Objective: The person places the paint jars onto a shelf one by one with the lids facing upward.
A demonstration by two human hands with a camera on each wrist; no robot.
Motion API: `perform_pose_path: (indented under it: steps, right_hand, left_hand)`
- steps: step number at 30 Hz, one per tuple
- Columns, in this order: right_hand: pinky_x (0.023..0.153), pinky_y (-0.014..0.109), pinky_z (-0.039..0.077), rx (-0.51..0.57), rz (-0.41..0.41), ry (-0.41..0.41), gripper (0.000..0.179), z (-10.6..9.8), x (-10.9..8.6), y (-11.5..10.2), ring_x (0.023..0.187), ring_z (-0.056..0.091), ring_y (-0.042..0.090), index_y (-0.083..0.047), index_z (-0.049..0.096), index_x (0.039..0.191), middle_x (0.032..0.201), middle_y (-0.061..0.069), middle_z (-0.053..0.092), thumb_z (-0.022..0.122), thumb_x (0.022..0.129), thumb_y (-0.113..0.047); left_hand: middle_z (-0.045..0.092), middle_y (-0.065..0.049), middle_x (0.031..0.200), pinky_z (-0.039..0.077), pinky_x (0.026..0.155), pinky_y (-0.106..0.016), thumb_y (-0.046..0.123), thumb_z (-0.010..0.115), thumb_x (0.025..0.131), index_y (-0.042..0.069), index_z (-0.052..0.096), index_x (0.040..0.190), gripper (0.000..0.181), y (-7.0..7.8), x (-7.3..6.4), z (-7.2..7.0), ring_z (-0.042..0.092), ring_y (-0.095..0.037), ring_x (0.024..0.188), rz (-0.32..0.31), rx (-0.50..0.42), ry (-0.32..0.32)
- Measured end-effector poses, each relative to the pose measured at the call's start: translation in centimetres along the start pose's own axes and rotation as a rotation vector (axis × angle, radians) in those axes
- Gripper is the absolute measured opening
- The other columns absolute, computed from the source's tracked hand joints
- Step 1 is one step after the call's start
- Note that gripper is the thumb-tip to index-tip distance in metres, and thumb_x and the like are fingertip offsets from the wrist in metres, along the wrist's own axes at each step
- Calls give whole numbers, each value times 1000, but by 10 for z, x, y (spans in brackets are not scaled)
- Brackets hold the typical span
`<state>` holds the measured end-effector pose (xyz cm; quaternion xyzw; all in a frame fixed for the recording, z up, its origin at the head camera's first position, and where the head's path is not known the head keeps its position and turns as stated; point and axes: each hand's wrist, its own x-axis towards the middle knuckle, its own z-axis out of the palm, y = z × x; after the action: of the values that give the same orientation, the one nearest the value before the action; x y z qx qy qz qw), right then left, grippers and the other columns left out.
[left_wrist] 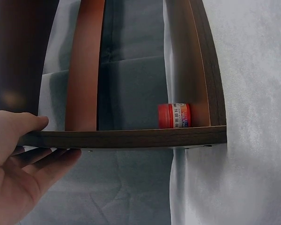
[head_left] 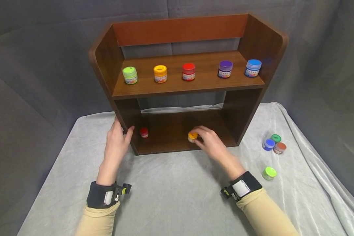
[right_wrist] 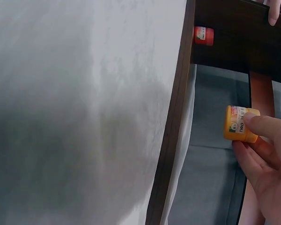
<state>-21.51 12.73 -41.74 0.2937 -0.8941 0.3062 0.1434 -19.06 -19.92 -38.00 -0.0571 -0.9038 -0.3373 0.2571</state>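
Observation:
My right hand (head_left: 209, 141) pinches a small yellow-orange paint jar (right_wrist: 235, 123) by its lid, between thumb and fingers. In the head view the jar is inside the lower compartment of a dark brown wooden shelf unit (head_left: 177, 93), right of its middle. The right wrist view shows the jar raised above the bottom board's front edge. My left hand (head_left: 116, 141) grips the unit's left side panel (left_wrist: 131, 139), thumb on the inner face and fingers on the outer. A red paint jar (left_wrist: 174, 116) stands in the lower left corner, near that panel.
Along the upper shelf stand light green (head_left: 130, 75), yellow (head_left: 160, 74), red (head_left: 188, 72), purple (head_left: 225, 69) and blue (head_left: 252, 68) jars. On the grey cloth to the right are dark green (head_left: 275, 138), blue (head_left: 268, 144), brown (head_left: 279, 147) and lime green (head_left: 269, 173) jars.

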Motion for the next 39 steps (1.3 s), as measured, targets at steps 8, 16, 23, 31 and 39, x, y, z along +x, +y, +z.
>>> perform_pose_path:
  steps: [8,16,23,31,39]
  right_hand:
    - [88,38,60,36,23,-1,24,6,8,-4,101,68,25,-3,70,108,113,12,69,77,86,-8]
    - [92,40,59,34,55,-25,26,9,12,-5,105,68,26,-3,70,112,117,13,69,76,87,-8]
    - [90,38,59,59,61,-26,25,12,18,-9,104,68,25,-4,70,112,119,12,68,75,88,-8]
    - [96,40,57,47,82,-44,28,18,22,-13,110,67,26,-4,70,114,121,12,68,75,88,-9]
    - [99,41,56,39,95,-58,29,20,25,-13,112,66,27,-4,70,116,122,12,68,75,88,-10]
  left_hand:
    - [61,-29,121,52,97,-58,10,67,94,-2,42,137,51,-1,1,2,62,-47,116,28,-4,14]
    - [61,-29,119,52,95,-58,9,67,94,-2,42,138,52,0,1,1,62,-47,115,17,-4,10]
    - [61,-30,119,52,96,-58,9,67,94,-2,42,138,52,0,0,1,62,-47,115,26,-2,15]
    - [61,-29,121,52,97,-57,12,67,94,0,40,140,55,0,0,1,63,-46,115,14,2,0]
    - [60,-28,121,52,98,-57,13,67,95,0,40,140,54,0,-1,0,63,-45,116,-8,12,-8]
